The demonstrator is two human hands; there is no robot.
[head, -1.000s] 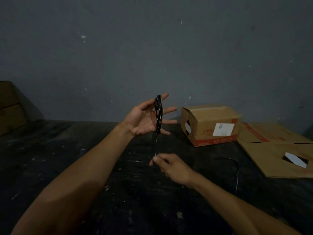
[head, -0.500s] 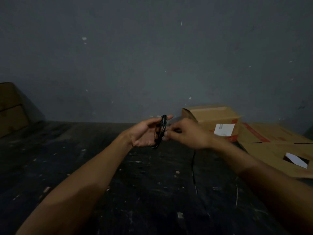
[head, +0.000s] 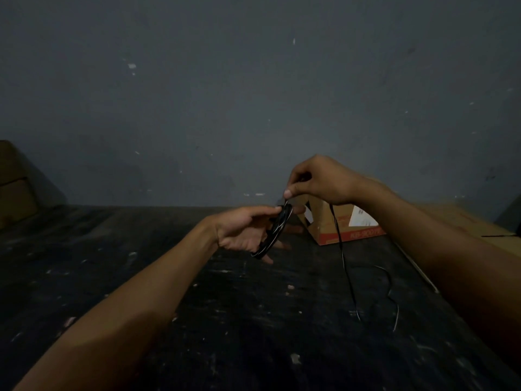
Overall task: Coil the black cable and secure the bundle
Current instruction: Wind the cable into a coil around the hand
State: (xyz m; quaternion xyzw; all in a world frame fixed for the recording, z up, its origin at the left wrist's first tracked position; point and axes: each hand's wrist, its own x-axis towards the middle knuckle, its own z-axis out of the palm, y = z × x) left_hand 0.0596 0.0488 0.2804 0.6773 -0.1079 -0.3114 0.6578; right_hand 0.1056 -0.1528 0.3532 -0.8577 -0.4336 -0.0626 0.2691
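A black cable coil (head: 275, 231) of several loops is wrapped around the fingers of my left hand (head: 245, 230), which is held palm up over the dark table. My right hand (head: 315, 180) is just above and to the right of the coil, pinching the cable between thumb and fingers. From that pinch the loose cable tail (head: 345, 266) hangs down to the table and curls away to the right.
A small cardboard box (head: 344, 224) with a white label stands behind my hands, with flattened cardboard (head: 485, 230) to its right. Another brown box (head: 14, 190) sits at the far left against the grey wall. The tabletop (head: 169, 277) is dark and scuffed.
My right hand has risen from beside the coil to above it, pulling the cable up. My left hand has dropped lower and tilted, with the coil still on its fingers.
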